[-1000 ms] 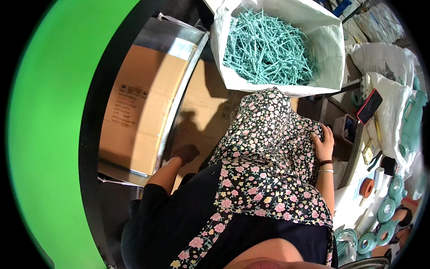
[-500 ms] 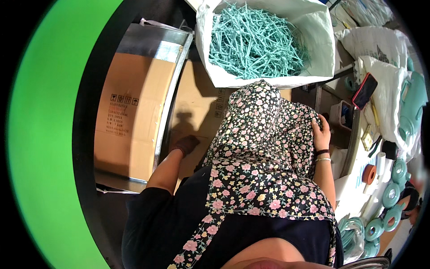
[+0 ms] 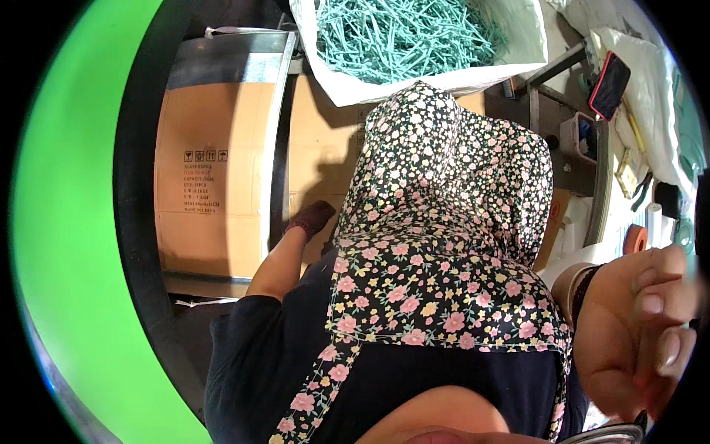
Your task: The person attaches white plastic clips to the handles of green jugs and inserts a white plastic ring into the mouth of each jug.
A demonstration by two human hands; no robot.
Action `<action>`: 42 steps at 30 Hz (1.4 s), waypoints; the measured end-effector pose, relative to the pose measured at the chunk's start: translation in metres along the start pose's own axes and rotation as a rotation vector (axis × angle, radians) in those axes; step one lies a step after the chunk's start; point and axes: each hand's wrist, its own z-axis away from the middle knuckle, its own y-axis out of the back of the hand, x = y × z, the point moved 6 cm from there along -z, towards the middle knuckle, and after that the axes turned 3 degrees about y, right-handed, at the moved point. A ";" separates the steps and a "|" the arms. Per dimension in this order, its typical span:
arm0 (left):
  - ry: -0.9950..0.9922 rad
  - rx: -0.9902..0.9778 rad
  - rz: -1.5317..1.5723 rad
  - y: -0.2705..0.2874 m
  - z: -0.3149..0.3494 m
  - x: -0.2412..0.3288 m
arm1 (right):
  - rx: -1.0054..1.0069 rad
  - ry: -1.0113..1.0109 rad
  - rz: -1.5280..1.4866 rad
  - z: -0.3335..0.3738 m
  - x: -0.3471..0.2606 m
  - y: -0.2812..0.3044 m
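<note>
A white sack (image 3: 521, 33) of thin teal pieces (image 3: 403, 41), printed cardboard (image 3: 214, 126) and a cluttered bench (image 3: 620, 214) suggest a workshop.

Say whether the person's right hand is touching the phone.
Apart. The head view shows a plain gap: the right hand is at lower right, the phone at upper right, with a reddish roll visible between.

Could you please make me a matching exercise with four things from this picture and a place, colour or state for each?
1. right hand
2. phone
3. apron
4. thin strips

A. black with a red edge
B. teal, inside the white bag
C. raised at the lower right
D. dark with a flower print

Pairs: 1-C, 2-A, 3-D, 4-B
</note>
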 end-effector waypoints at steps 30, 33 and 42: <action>0.053 0.403 -0.003 0.149 0.032 0.018 | 0.064 -0.134 -0.204 -0.006 -0.003 -0.014; 0.279 0.621 0.314 0.196 0.065 0.012 | -0.031 -0.245 -0.256 -0.005 0.000 -0.032; 0.560 1.208 0.878 0.179 0.131 -0.156 | -0.320 -0.244 0.026 0.015 0.046 -0.075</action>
